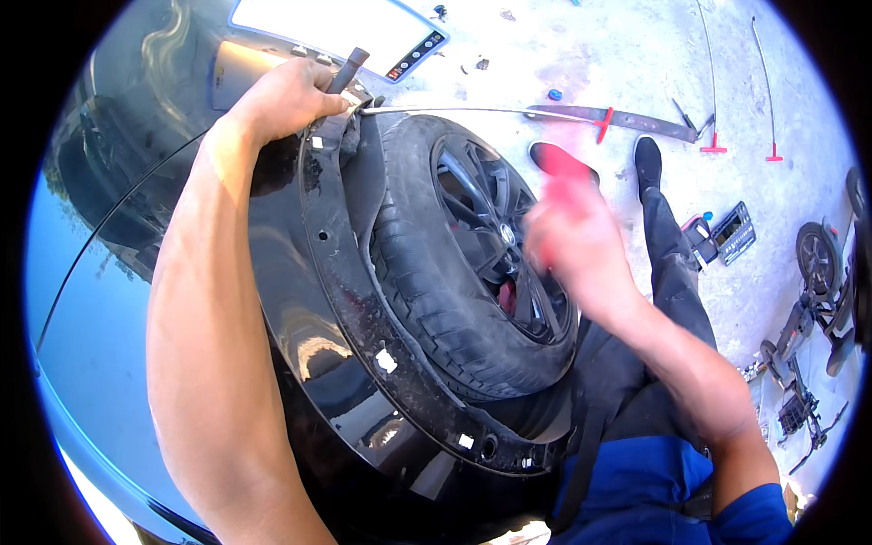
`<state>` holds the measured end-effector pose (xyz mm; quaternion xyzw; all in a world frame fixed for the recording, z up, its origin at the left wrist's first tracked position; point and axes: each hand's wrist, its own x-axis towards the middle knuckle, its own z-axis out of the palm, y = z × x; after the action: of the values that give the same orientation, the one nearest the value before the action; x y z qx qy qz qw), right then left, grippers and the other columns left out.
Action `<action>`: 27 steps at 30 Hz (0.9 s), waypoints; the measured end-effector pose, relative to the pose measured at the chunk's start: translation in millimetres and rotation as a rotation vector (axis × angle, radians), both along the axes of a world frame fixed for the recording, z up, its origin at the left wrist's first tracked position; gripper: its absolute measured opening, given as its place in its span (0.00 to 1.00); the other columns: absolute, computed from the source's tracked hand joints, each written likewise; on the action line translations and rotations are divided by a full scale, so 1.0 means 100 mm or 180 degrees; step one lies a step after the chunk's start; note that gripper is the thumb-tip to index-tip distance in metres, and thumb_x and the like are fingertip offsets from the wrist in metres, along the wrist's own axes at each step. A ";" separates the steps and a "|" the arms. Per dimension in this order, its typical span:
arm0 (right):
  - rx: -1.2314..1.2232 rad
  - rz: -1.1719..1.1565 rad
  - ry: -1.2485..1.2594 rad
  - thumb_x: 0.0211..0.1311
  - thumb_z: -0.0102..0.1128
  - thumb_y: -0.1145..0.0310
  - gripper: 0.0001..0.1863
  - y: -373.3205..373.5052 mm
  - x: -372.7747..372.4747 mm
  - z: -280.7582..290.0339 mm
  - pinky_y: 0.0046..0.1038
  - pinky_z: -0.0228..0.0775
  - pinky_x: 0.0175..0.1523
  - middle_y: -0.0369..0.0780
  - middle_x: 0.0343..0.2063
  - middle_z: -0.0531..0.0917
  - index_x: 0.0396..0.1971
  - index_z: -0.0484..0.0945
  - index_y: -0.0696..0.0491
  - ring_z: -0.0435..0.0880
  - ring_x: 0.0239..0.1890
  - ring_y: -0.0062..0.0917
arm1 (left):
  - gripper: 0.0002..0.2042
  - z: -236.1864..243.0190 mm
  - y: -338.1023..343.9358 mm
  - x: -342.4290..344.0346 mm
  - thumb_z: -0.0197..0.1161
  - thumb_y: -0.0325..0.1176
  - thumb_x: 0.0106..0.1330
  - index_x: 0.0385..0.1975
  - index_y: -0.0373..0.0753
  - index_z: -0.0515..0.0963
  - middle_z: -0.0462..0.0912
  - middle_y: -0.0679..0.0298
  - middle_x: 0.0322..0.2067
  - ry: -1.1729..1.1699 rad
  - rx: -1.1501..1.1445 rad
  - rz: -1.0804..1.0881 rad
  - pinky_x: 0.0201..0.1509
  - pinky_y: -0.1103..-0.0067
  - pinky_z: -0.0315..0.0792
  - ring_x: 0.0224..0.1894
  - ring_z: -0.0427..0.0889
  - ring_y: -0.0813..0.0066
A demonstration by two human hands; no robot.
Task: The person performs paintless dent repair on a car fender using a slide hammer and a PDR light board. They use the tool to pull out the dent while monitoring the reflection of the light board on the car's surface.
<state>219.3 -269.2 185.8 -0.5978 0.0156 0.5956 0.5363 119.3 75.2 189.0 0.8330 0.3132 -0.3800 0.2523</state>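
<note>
My left hand [292,98] rests at the upper edge of the black fender [300,300] and is closed on a short, dark, stick-shaped tool [349,69], its flared end pointing up. By its fingertips a long thin metal rod [472,110] meets the fender edge. The rod's red T-handle [605,125] is off to the right. My right hand [574,238] is lifted near the wheel [495,227], smeared by motion. It is closed on a red thing [561,168], too blurred to name. The tyre [427,263] sits inside the wheel arch.
A lit panel [336,27] stands over the car body at the top. Two rods with red T-handles [714,148] and a long dark flat strip [636,121] lie on the pale floor. A tool case [733,232] and a scooter [817,263] are at right.
</note>
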 end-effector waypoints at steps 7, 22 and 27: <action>-0.0071 -0.0691 -0.0168 0.68 0.55 0.64 0.09 0.13 0.51 0.06 0.21 0.62 0.23 0.35 0.19 0.78 0.32 0.74 0.53 0.70 0.17 0.14 | 0.17 0.01 -0.03 -0.15 0.66 0.41 0.65 0.37 0.29 0.82 0.76 0.61 0.23 0.0113 0.0217 0.0020 0.38 0.73 0.70 0.28 0.73 0.71; -0.0171 -0.0181 -0.0168 0.70 0.56 0.64 0.11 0.00 0.12 -0.04 0.21 0.61 0.24 0.34 0.21 0.77 0.41 0.72 0.55 0.71 0.19 0.13 | 0.27 -0.19 -0.08 0.04 0.57 0.38 0.68 0.67 0.34 0.69 0.86 0.48 0.31 -0.0182 0.0044 -0.0898 0.45 0.66 0.76 0.36 0.86 0.53; -0.0502 0.1043 -0.0736 0.69 0.56 0.61 0.12 0.07 0.27 -0.02 0.20 0.60 0.25 0.30 0.19 0.74 0.36 0.76 0.56 0.70 0.20 0.12 | 0.14 -0.49 0.16 -0.29 0.60 0.39 0.64 0.47 0.46 0.86 0.87 0.56 0.33 -0.0529 -0.0026 -0.2161 0.44 0.67 0.78 0.36 0.86 0.56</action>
<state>246.1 -261.9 183.4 -0.6968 -0.0969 0.5992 0.3820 90.6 91.0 139.6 0.9167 -0.0048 -0.3744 0.1396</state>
